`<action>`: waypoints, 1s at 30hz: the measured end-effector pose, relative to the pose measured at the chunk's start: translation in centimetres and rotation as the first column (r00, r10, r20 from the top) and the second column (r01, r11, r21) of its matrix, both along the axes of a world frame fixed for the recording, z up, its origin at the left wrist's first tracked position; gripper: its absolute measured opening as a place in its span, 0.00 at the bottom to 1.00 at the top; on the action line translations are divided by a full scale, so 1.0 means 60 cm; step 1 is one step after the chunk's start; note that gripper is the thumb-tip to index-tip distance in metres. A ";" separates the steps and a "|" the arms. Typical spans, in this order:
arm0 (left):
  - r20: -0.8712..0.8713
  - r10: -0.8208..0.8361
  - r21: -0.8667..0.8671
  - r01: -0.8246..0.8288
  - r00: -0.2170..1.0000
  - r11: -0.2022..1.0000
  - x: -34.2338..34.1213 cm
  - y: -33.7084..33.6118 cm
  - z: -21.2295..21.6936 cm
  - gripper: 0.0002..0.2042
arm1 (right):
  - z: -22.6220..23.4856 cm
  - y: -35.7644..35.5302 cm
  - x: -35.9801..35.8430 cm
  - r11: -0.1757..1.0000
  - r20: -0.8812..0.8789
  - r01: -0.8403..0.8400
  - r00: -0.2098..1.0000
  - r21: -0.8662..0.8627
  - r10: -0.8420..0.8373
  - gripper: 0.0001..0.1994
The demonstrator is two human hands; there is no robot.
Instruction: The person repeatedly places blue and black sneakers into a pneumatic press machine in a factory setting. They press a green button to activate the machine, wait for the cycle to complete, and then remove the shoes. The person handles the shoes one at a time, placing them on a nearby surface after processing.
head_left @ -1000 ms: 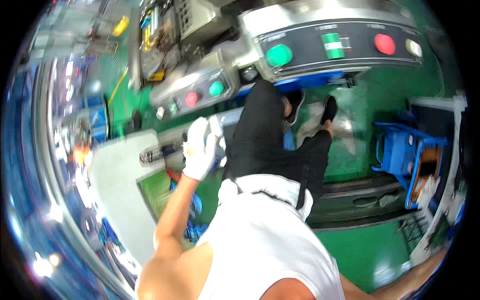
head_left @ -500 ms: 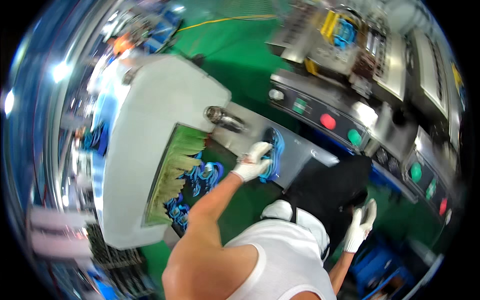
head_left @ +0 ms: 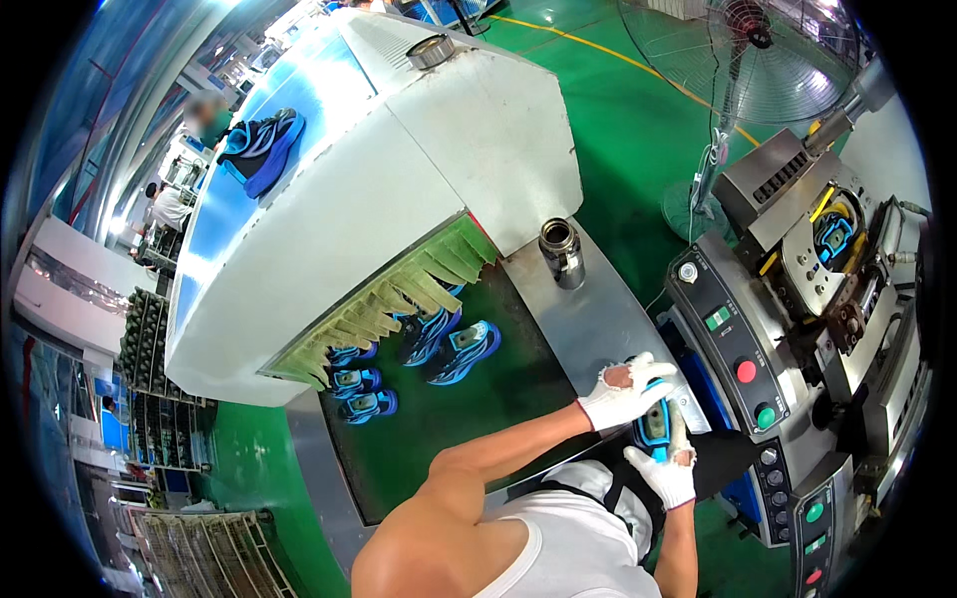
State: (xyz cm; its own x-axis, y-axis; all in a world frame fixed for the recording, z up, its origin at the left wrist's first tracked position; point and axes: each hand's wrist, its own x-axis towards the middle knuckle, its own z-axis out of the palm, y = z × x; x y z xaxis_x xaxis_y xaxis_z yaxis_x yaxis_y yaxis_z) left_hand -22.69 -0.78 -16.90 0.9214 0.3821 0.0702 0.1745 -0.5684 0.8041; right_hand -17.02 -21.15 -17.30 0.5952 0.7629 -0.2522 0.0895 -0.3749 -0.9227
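Observation:
A black and blue shoe (head_left: 654,427) is held between my two hands, close to the metal ledge (head_left: 608,299) on my right. My left hand (head_left: 630,393), in a white work glove, closes over its far end. My right hand (head_left: 668,476), gloved the same way, grips the near end, its fingers along the side. The gloves cover part of the shoe; its opening, with something pale inside, faces up. Several similar shoes, such as one nearby shoe (head_left: 467,352), sit on the dark green conveyor belt (head_left: 439,444) to my left.
Strip curtains (head_left: 399,299) hang at the mouth of a large white machine (head_left: 369,209); another shoe (head_left: 263,151) is on top. A metal flask (head_left: 564,257) stands on the ledge. To the right are a control panel (head_left: 733,339), a press holding a shoe (head_left: 833,239) and a fan (head_left: 743,60).
My left hand was on the shoe on the ledge, and my right hand was open and apart. Now both hands hold the shoe near my body. The view has swung round.

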 end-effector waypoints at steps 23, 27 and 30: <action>-0.140 -0.818 -0.527 0.658 0.557 0.538 0.056 -0.336 0.025 0.19 | 0.124 -0.566 -0.385 -0.715 -0.316 0.342 -0.723 0.610 -0.615 0.32; -0.232 -0.915 -0.344 0.853 0.329 0.394 0.048 -0.365 0.005 0.19 | 0.181 -0.812 -0.376 -0.698 0.114 0.415 -0.893 0.583 -0.436 0.23; -0.172 -0.947 -0.172 0.938 0.271 0.300 0.073 -0.365 -0.028 0.18 | 0.190 -1.015 -0.325 -0.650 0.260 0.467 -0.882 0.600 -0.393 0.28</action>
